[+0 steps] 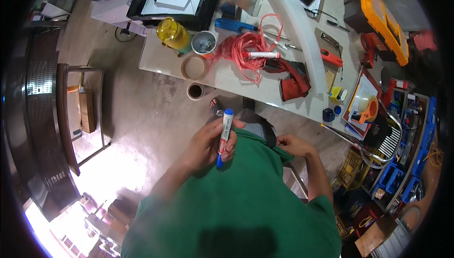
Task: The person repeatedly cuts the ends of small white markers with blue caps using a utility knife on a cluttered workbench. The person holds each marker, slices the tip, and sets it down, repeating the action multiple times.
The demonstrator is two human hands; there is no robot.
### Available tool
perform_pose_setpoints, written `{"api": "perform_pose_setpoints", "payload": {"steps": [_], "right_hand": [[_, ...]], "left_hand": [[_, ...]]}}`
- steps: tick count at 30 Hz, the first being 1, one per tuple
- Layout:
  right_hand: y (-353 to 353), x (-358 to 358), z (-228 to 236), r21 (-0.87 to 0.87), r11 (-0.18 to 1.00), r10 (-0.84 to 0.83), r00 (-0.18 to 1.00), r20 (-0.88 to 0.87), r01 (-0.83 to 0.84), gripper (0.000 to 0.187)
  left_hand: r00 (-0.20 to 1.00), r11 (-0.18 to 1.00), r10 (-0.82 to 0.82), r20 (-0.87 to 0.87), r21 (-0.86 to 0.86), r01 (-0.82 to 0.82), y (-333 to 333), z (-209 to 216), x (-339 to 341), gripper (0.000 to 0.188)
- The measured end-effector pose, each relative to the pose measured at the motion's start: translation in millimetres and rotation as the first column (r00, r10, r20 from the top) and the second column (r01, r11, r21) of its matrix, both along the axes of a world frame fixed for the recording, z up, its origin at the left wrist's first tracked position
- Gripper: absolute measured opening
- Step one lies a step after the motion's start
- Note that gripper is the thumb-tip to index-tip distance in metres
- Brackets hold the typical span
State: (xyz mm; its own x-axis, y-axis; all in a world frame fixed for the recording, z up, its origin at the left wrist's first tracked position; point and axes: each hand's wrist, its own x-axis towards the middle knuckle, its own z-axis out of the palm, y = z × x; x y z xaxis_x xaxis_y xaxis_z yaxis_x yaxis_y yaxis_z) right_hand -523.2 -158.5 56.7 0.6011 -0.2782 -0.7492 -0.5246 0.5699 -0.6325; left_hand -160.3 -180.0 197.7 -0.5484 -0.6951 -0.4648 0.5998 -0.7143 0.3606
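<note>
My left hand (204, 145) holds a marker pen (226, 133) with a white and red barrel, its blue cap upward and its blue end low, above my lap. The fingers are curled round the barrel and the marker is nearly upright, tilted a little. At the right, my right hand (294, 145) is closed on the hem of my green shirt (283, 156); its fingertips are partly hidden by the cloth. On the table ahead, a second marker with a red cap (263, 55) lies on a tangle of red plastic string (231, 52).
The table (165, 62) also carries a yellow-green bottle (172, 35), a metal can (204, 43), a tape roll (194, 68), a red pouch (295, 85) and a long white foam strip (302, 26). A chair (373, 156) stands at the right, beside shelves with blue bins (391, 177).
</note>
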Motion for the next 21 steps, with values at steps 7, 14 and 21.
{"api": "perform_pose_setpoints", "payload": {"steps": [7,14,21], "right_hand": [[-0.9,-2.5,-8.5,0.187,0.951,-0.291,0.921,0.258,0.248,0.008],[20.0,-4.5,-29.2,0.231,0.851,-0.519,0.822,0.234,0.472,0.007],[20.8,-5.3,-33.8,0.419,0.787,-0.597,0.731,0.331,0.453,0.02]], "left_hand": [[0.995,1.0,-0.018,-0.098,0.022,0.02,7.7,-5.0,2.0,0.051],[0.968,1.0,-0.013,-0.251,-0.021,0.007,9.0,-11.2,-9.6,0.053],[0.949,0.981,0.176,-0.262,0.132,-0.145,2.9,-9.6,-24.3,0.048]]}}
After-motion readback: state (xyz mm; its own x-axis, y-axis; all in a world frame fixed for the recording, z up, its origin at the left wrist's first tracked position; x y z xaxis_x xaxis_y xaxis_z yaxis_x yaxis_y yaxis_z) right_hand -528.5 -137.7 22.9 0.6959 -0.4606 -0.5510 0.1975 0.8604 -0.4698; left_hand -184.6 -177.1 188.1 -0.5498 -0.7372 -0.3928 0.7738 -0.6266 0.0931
